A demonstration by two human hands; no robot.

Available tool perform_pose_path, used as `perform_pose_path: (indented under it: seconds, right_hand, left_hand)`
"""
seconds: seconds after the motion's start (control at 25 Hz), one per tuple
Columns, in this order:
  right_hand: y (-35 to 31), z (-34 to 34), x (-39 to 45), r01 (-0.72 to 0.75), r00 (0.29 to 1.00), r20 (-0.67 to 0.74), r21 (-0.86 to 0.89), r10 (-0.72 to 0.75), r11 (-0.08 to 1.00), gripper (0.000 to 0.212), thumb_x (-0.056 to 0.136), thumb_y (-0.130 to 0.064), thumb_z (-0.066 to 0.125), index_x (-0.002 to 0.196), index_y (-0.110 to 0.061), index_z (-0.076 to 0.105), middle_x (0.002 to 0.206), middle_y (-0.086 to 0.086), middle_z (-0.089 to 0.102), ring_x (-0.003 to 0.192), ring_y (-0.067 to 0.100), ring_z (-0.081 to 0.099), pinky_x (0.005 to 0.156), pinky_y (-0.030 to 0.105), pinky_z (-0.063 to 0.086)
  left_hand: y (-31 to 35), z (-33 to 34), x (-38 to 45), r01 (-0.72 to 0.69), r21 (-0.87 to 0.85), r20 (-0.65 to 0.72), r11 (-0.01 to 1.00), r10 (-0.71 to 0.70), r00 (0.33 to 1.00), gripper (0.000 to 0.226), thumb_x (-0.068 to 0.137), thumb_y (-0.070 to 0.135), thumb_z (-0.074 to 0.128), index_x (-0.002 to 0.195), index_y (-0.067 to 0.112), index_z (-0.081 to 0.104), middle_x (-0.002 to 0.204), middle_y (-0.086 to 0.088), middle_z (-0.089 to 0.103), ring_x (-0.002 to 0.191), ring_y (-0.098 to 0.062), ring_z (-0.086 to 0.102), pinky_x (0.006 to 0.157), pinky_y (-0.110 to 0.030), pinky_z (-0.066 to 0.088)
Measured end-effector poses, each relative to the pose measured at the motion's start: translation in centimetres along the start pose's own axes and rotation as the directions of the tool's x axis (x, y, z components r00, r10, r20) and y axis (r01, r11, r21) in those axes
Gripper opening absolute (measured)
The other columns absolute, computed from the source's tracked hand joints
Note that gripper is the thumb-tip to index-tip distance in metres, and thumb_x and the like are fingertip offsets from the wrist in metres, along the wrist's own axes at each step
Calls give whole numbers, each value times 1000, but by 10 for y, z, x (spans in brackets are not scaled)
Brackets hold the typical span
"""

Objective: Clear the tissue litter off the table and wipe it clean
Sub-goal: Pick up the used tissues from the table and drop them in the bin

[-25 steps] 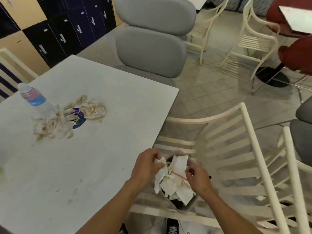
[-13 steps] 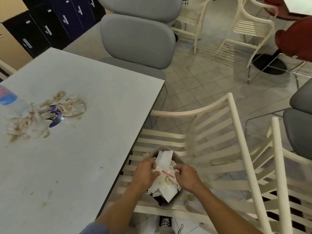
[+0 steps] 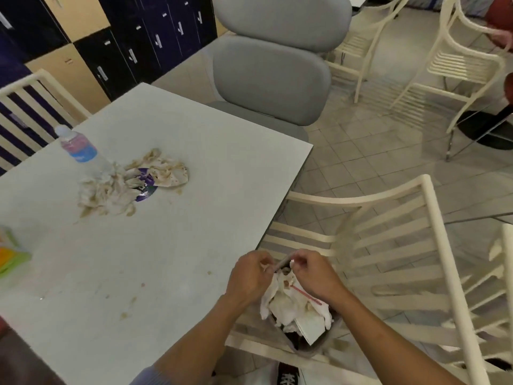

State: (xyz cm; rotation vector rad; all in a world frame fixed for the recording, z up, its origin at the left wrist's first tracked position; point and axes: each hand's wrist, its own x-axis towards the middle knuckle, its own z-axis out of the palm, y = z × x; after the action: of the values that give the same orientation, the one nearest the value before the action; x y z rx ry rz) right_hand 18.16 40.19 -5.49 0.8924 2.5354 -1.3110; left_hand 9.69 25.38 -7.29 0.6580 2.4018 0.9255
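Landmark: the white table [image 3: 155,245], seen from above.
Writing: the water bottle [image 3: 79,150] near the table's far left edge has a pink and blue label, too blurred to read; a purple printed wrapper [image 3: 145,180] among the litter is also unreadable.
Tissue litter on the table: a stained, crumpled heap [image 3: 122,184] lies just beside the bottle, toward the table's middle; brown crumbs and smears dot the surface between the heap and the near edge.
Tissue litter off the table: a wad of white tissues [image 3: 294,307] with a red straw [image 3: 305,294] fills a small grey bin [image 3: 311,348] just off the table's near right corner.
Left hand [image 3: 249,276]: fingers curled, pinching the bin's rim at the top.
Right hand [image 3: 313,273]: fingers curled too, pinching the same rim, close to the left.
Around: a cream slatted chair [image 3: 402,245] stands right of the table with the bin on its seat; a grey padded chair [image 3: 274,65] at the far side; dark lockers [image 3: 133,31] beyond; a green and orange object [image 3: 11,254] at the left edge.
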Motion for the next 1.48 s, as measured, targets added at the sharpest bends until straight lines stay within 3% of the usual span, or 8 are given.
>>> perform_pose_path:
  seconds: [0.16, 0.44, 0.56, 0.76, 0.92, 1.08, 1.28, 1.48]
  right_hand:
    - [-66, 25, 23, 53, 998, 21, 33, -54, 998, 24, 92, -15, 53, 109, -23, 68, 106, -9, 67, 94, 8, 63, 85, 25, 51]
    - [-168, 88, 76, 197, 978, 69, 23, -198, 980, 21, 91, -16, 54, 106, -22, 67, 99, -5, 68, 89, 9, 62, 83, 20, 45]
    - [-200, 117, 108, 210, 975, 73, -12, -208, 978, 24, 90, -18, 57, 112, -23, 64, 106, 2, 65, 93, 13, 61, 86, 25, 46]
    - [-251, 156, 173, 203, 979, 20, -88, -202, 975, 57, 87, -26, 66, 139, -24, 42, 124, 12, 48, 106, 25, 57, 88, 30, 44]
    - [-264, 172, 211, 198, 979, -7, -202, -204, 959, 61, 83, -30, 70, 138, -27, 42, 125, 12, 41, 111, 29, 54, 85, 29, 43]
    - [-269, 180, 227, 291, 945, 1, -457, -327, 840, 51, 87, -21, 60, 136, -28, 44, 117, 9, 49, 107, 30, 52, 80, 34, 47]
    - [-272, 180, 230, 412, 870, 77, -658, -488, 630, 53, 90, -11, 46, 139, -30, 40, 97, 6, 60, 87, 29, 55, 70, 34, 41]
    - [-264, 177, 226, 512, 816, 112, -595, -567, 620, 48, 92, -8, 41, 137, -25, 46, 98, 5, 67, 82, 26, 52, 66, 30, 29]
  left_hand:
    - [-16, -75, 7, -8, 23, -141, 1000, 11, 990, 10, 88, 32, 61, 93, 28, 69, 93, 14, 69, 77, -5, 62, 81, -29, 53]
    - [-83, -197, 17, 153, -17, -294, 988, -151, 944, 7, 88, 33, 64, 92, 31, 69, 93, 15, 68, 80, -7, 63, 80, -29, 54]
    - [-117, -233, 23, 193, -44, -331, 980, -197, 923, 5, 87, 31, 65, 90, 31, 69, 94, 13, 69, 79, -9, 63, 80, -30, 53]
    - [-171, -279, 41, 227, -73, -358, 971, -238, 903, 4, 85, 32, 66, 86, 35, 66, 91, 15, 68, 75, -8, 63, 78, -30, 54]
    - [-195, -298, 63, 218, -95, -323, 971, -238, 916, 7, 85, 31, 66, 85, 37, 65, 91, 15, 66, 72, -5, 61, 74, -27, 52]
    - [-201, -306, 94, 170, -122, -291, 978, -199, 936, 13, 86, 22, 66, 98, 27, 69, 98, 11, 65, 73, -7, 57, 72, -23, 47]
    - [-192, -306, 143, 95, 16, -262, 995, -87, 961, 35, 87, 16, 61, 120, 24, 63, 122, 4, 61, 99, -14, 58, 83, -22, 41]
    - [-187, -290, 172, 101, 170, -195, 980, -67, 979, 46, 90, 25, 62, 134, 25, 51, 137, -3, 51, 121, -22, 52, 99, -34, 44]
